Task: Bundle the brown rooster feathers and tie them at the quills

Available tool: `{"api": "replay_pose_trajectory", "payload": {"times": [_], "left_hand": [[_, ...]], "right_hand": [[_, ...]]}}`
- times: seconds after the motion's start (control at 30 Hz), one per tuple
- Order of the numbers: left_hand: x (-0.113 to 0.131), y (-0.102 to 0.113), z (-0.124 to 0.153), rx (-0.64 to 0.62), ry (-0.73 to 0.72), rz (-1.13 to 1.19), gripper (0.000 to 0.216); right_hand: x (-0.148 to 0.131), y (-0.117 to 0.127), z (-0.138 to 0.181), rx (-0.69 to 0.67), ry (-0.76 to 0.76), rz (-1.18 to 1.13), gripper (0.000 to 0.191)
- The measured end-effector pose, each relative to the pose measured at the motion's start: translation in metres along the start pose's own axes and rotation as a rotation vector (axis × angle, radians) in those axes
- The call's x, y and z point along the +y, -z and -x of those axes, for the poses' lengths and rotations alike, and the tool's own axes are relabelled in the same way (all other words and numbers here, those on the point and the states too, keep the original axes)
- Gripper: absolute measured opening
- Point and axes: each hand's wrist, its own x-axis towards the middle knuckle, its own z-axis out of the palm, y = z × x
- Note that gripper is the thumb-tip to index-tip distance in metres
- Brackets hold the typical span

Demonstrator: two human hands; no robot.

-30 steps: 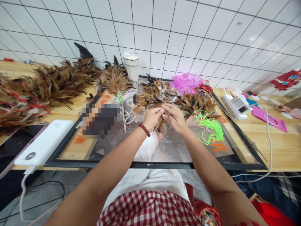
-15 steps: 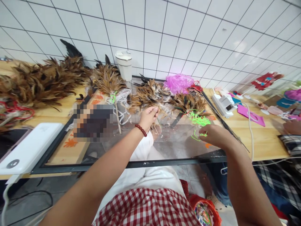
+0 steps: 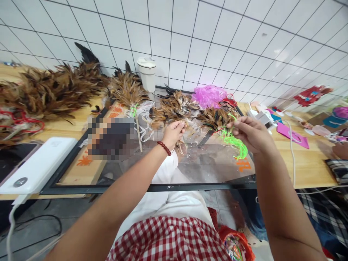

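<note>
My left hand (image 3: 174, 135), with a bead bracelet at the wrist, is closed in a pinch at the lower edge of a brown feather bunch (image 3: 174, 107). Feathers show above its fingers and pale quill ends hang below; the grip itself is partly hidden. My right hand (image 3: 251, 133) is raised above the table's right side, thumb and fingertips pinched together. A thin bright green string (image 3: 232, 116) pokes out by those fingertips. Just below lies a bundle of green strings (image 3: 236, 145), beside another feather bunch (image 3: 216, 119) with a red tie.
Feather bunches (image 3: 127, 88) and a larger heap (image 3: 49, 90) lie left. A white cup (image 3: 147, 74) stands by the tiled wall, near pink plastic (image 3: 208, 96). A white power bank (image 3: 40, 163) lies front left. Another person's sleeve (image 3: 337, 170) shows at right.
My right hand has risen and moved inward from the green strings, with a strand now at its fingertips. My left hand stays pinched at the feathers. The view has shifted slightly.
</note>
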Motion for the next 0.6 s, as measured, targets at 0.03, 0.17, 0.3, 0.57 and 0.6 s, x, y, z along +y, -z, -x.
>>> {"api": "replay_pose_trajectory", "payload": {"times": [0.03, 0.17, 0.3, 0.57, 0.6], "left_hand": [[0.001, 0.000, 0.001, -0.015, 0.004, 0.018, 0.020], [0.005, -0.002, 0.003, -0.080, 0.004, 0.085, 0.021], [0.005, 0.000, 0.002, -0.130, 0.029, 0.101, 0.024], [0.008, -0.001, 0.005, -0.191, 0.103, 0.022, 0.028], [0.007, -0.002, 0.006, -0.193, 0.109, 0.003, 0.027]], "right_hand": [[-0.003, -0.013, -0.007, -0.061, -0.027, -0.078, 0.028], [0.006, -0.072, -0.029, -0.172, -0.076, -0.282, 0.031], [0.028, -0.115, -0.039, -0.277, -0.109, -0.328, 0.037], [0.056, -0.121, -0.036, -0.253, -0.029, -0.307, 0.036], [0.058, -0.119, -0.036, -0.231, -0.003, -0.279, 0.033]]}}
